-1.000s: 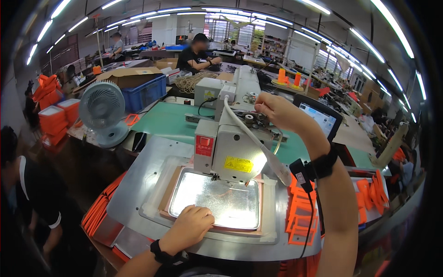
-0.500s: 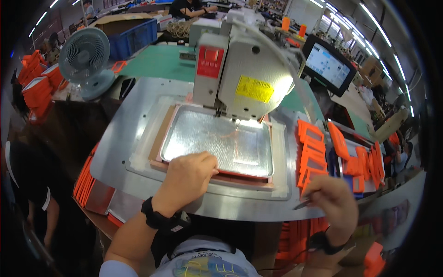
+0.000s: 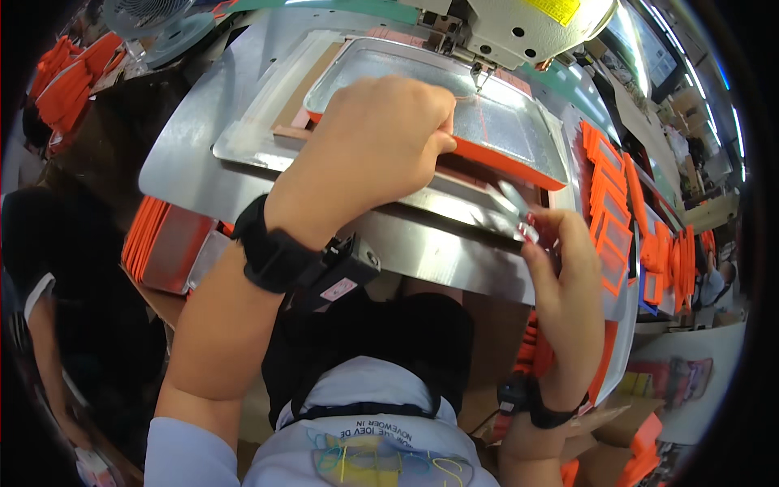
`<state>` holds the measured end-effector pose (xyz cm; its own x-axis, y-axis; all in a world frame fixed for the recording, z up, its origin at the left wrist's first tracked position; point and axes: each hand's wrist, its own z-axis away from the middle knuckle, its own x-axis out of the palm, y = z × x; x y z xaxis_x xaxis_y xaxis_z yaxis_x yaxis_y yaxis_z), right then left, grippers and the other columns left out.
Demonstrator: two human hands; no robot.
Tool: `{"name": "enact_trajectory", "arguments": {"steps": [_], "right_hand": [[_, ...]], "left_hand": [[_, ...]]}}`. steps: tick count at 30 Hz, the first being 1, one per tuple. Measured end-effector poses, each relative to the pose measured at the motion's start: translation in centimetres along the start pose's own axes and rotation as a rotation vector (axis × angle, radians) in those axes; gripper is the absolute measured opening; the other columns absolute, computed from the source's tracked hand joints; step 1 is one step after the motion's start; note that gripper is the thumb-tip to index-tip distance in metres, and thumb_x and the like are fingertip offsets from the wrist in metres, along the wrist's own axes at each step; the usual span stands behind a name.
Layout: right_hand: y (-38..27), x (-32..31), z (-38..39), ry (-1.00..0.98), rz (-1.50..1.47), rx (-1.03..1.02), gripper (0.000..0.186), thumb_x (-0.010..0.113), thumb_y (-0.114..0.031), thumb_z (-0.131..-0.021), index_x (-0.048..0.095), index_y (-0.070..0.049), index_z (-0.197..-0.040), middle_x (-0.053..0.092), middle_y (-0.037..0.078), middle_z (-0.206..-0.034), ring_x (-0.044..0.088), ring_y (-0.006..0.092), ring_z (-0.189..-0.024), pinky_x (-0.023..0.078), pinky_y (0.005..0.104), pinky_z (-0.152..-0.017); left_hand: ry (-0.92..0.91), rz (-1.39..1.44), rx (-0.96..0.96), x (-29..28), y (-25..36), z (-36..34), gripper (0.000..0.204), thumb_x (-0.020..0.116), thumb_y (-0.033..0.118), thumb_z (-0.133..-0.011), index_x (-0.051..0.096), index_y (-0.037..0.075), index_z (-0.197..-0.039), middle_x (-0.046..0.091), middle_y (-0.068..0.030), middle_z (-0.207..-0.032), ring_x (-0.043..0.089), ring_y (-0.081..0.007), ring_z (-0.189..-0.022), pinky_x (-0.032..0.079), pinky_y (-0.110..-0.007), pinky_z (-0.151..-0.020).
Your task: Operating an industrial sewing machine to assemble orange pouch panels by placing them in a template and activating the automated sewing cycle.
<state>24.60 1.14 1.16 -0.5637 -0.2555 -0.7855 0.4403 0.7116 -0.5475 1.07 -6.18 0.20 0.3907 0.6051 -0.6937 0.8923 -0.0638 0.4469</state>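
My left hand (image 3: 385, 134) is closed, its fingers pinching the near edge of a silver rectangular panel (image 3: 515, 126) with an orange edge. That near edge is raised off the pinkish clamp frame (image 3: 471, 174) below, and the panel's far side lies under the sewing head (image 3: 479, 69). In my right hand (image 3: 564, 260) is a small pair of thread snips (image 3: 513, 203), blurred, with blades pointing to the panel's near right side. The snips are close to the orange edge; whether they touch a thread I cannot tell.
Orange-framed pieces (image 3: 608, 215) lie along the table's right side. A stack of orange-edged panels (image 3: 150, 243) stands below the left edge. A grey fan (image 3: 174, 36) is at the far left, and a screen (image 3: 649, 49) at the far right. Another person's arm (image 3: 53, 349) shows at left.
The view has tipped downward. My left hand has raised the panel's near edge from the frame. My right hand has brought the snips in from the right, up to the panel's near side.
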Motion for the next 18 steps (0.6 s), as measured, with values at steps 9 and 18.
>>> {"name": "enact_trajectory", "arguments": {"steps": [9, 18], "right_hand": [[-1.0, 3.3, -2.1, 0.253, 0.075, -0.035, 0.015, 0.066, -0.008, -0.087, 0.06, 0.005, -0.091, 0.062, 0.021, -0.083, 0.061, 0.0352, -0.074, 0.047, 0.0427, -0.067], [-1.8, 5.0, -3.3, 0.29, 0.224, 0.022, 0.021, 0.068, -0.014, -0.087, 0.061, 0.005, -0.081, 0.06, 0.021, -0.075, 0.059, 0.0372, -0.07, 0.046, 0.0456, -0.067]], "left_hand": [[0.035, -0.016, 0.044, 0.3, -0.4, -0.2, 0.016, 0.067, 0.014, -0.082, 0.063, 0.0, -0.076, 0.062, -0.0161, -0.068, 0.06, -0.0334, -0.064, 0.045, -0.041, -0.059], [0.045, -0.018, 0.037, 0.6, -0.3, 0.0, 0.017, 0.07, 0.017, -0.081, 0.065, 0.001, -0.077, 0.064, -0.0175, -0.071, 0.063, -0.0353, -0.069, 0.048, -0.042, -0.062]]}}
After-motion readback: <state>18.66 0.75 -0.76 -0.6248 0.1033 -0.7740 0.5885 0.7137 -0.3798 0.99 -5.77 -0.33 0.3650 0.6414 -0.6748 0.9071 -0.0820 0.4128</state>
